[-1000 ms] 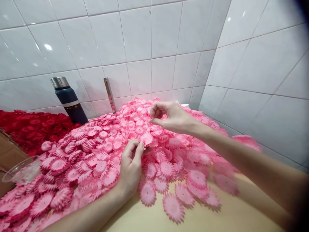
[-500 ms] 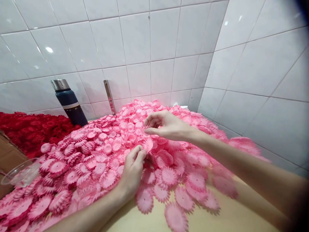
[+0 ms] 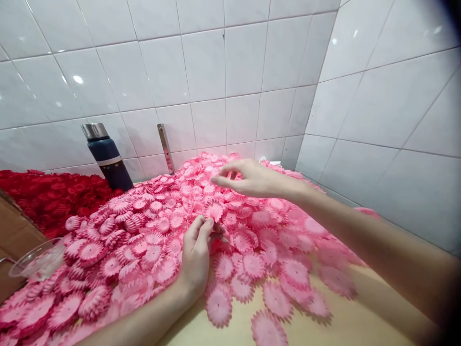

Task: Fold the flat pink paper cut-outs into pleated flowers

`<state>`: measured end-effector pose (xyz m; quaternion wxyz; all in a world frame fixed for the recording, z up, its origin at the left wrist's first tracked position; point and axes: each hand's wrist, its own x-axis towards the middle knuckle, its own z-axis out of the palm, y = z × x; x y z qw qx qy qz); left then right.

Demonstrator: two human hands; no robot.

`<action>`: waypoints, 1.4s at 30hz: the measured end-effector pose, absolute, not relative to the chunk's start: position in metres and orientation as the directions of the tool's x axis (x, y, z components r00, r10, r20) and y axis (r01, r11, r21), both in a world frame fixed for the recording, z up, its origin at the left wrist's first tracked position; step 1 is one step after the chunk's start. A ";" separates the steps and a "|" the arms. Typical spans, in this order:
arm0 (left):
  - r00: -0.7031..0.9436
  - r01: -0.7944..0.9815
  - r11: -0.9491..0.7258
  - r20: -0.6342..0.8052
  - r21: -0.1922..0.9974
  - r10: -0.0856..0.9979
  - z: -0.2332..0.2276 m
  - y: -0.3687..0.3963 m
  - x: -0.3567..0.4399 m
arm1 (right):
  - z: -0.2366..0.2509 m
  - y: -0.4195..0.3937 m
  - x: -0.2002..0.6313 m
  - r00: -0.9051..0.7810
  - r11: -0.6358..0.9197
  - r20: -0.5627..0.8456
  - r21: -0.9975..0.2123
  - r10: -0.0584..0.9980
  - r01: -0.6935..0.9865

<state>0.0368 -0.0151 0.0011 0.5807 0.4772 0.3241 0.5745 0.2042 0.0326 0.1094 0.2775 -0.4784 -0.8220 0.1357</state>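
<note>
My left hand (image 3: 197,254) is closed, thumb and forefinger pinching the lower edge of a pink scalloped fabric flower petal disc (image 3: 214,210) that stands tilted up above the others. My right hand (image 3: 248,178) hovers a little higher and to the right, apart from that disc. Its thumb and forefinger come together at the tips; anything between them is too small to make out. Beneath and around both hands spreads a big heap of similar pink petal discs (image 3: 144,250), paler toward the right, some lying singly on the tan tabletop (image 3: 230,331).
A dark blue bottle (image 3: 110,161) with a steel cap stands at the back left, near a pile of red pieces (image 3: 61,194). A clear plastic bowl (image 3: 39,259) and a cardboard box (image 3: 18,235) sit at the left. A metal strip (image 3: 165,149) leans against the tiled wall (image 3: 205,62).
The disc in my left hand has turned to show more of its face and shifted slightly left. My right hand has risen slightly in view. The camera view has tilted a little.
</note>
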 end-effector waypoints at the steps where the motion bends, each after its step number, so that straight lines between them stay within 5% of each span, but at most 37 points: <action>1: 0.125 -0.375 -0.119 0.177 0.919 0.976 0.001 -0.015 0.037 | 0.108 0.032 0.201 -0.469 0.518 0.239 -0.542 0.850 0.662; 5: 0.154 -0.392 -0.098 0.170 0.915 0.973 0.003 -0.015 0.035 | 0.100 0.033 0.194 -0.619 0.529 0.152 -0.695 0.770 0.488; 9: 0.135 -0.376 -0.078 0.138 0.923 0.981 0.002 -0.013 0.034 | 0.098 0.028 0.190 -0.665 0.551 0.161 -0.714 0.730 0.432; 13: 0.099 -0.275 -0.128 0.161 0.953 0.982 -0.001 -0.010 0.034 | 0.108 0.027 0.210 -0.526 0.502 0.115 -0.519 0.843 0.691; 17: 0.056 -0.251 -0.155 0.174 0.956 0.983 -0.003 -0.010 0.034 | 0.113 0.035 0.260 -0.100 0.090 -0.045 -0.179 0.994 0.980; 26: 0.067 -0.317 -0.135 0.165 0.939 0.984 -0.002 -0.009 0.034 | 0.122 0.006 0.286 -0.188 0.046 -0.505 -0.280 0.842 0.959; 33: 0.034 -0.257 -0.168 0.183 0.952 0.983 -0.006 -0.003 0.032 | 0.132 0.021 0.273 -0.155 0.118 -0.257 -0.153 0.954 0.981; 42: 0.041 -0.242 -0.184 0.200 0.953 0.979 -0.007 -0.004 0.032 | 0.104 0.003 0.276 -0.275 0.177 -0.462 -0.244 0.843 0.953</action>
